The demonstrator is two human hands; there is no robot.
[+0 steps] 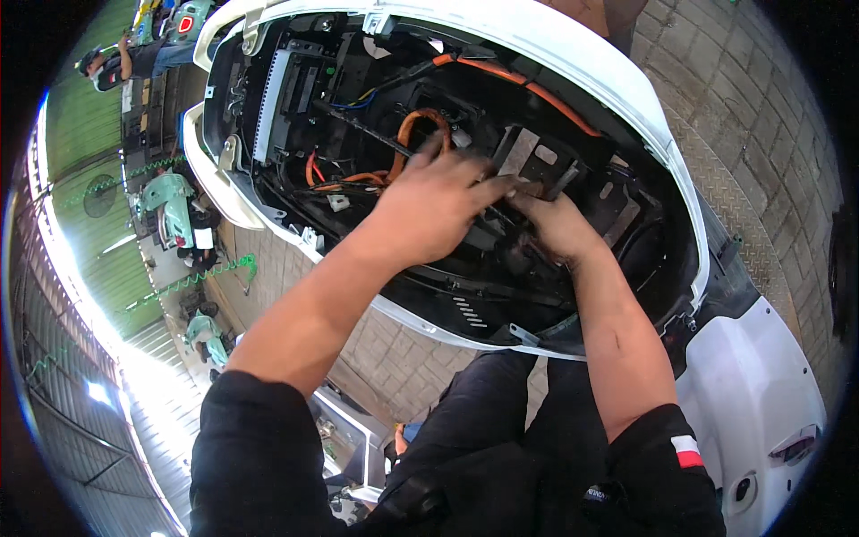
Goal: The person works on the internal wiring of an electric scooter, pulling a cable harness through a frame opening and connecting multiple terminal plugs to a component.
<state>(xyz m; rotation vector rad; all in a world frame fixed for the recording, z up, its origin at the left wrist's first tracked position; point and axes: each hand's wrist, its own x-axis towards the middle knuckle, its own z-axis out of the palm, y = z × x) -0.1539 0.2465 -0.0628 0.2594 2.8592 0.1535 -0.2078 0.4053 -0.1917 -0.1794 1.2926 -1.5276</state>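
Both my hands reach into the uncovered body of a white scooter [667, 134], over its black inner compartment. My left hand [434, 201] is over the middle, beside a loop of orange cable [407, 134]; its fingers are smeared by motion. Close against it, my right hand [559, 228] is bent inward beside a metal bracket [519, 152]. The right fingers look closed near the left thumb, and whatever is between them is hidden. A black rod [362, 123] runs slantwise toward my left hand. A small white connector [338, 202] lies to the left.
A thick orange cable [528, 82] runs along the far inner wall. White scooter bodywork [747, 385] stands at the right. Green scooter parts [170, 208] and a coiled green hose [201, 282] are at the left. Another person [121, 67] is at the far left.
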